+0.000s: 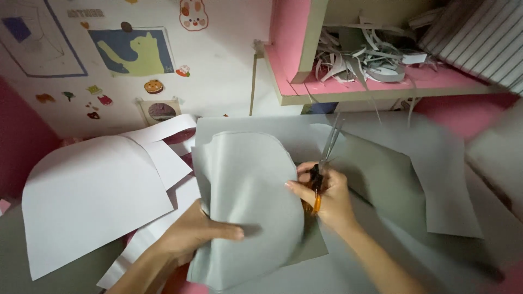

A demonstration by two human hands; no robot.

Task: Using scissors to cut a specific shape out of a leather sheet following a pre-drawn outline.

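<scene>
My left hand grips the lower edge of a pale grey sheet of paper with a rounded cut edge, thumb lying on top of it. My right hand holds orange-handled scissors at the sheet's right edge, with the blades pointing away from me and slightly apart. A larger grey sheet lies underneath and spreads to the right.
A white rounded cut-out and other white sheets lie at the left. A pink shelf above holds several paper strips. The wall behind carries stickers and a cat picture. A striped cloth hangs at top right.
</scene>
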